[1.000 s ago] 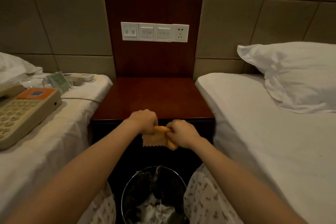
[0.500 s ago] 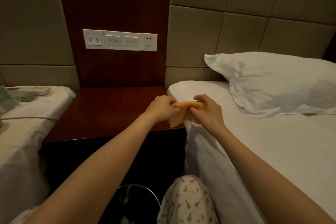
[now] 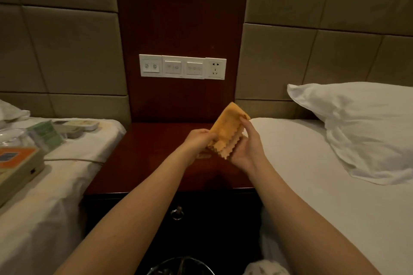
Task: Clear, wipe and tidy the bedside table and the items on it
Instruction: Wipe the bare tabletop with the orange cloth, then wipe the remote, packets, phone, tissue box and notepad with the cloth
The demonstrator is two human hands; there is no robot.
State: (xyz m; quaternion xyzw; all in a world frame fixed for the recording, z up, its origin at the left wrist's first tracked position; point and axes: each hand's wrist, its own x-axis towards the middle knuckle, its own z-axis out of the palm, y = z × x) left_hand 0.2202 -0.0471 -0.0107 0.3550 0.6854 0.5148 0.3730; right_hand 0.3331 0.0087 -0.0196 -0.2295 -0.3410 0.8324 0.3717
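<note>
Over on the left bed there's a telephone [image 3: 15, 167] near its edge. Both hands are up over the bedside table [image 3: 138, 163], toward its right edge, holding a folded orange cloth [image 3: 228, 131] clear of the top. The left hand [image 3: 196, 140] has its fingers curled, pinching the cloth's left edge. The right hand [image 3: 248, 149] cups it from below, fingers together, thumb pressed on top. A pillow [image 3: 357, 127] sits on the right bed.

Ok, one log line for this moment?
left hand, right hand: hold orange cloth | state: folded, over bedside table | phone: on left bed
</note>
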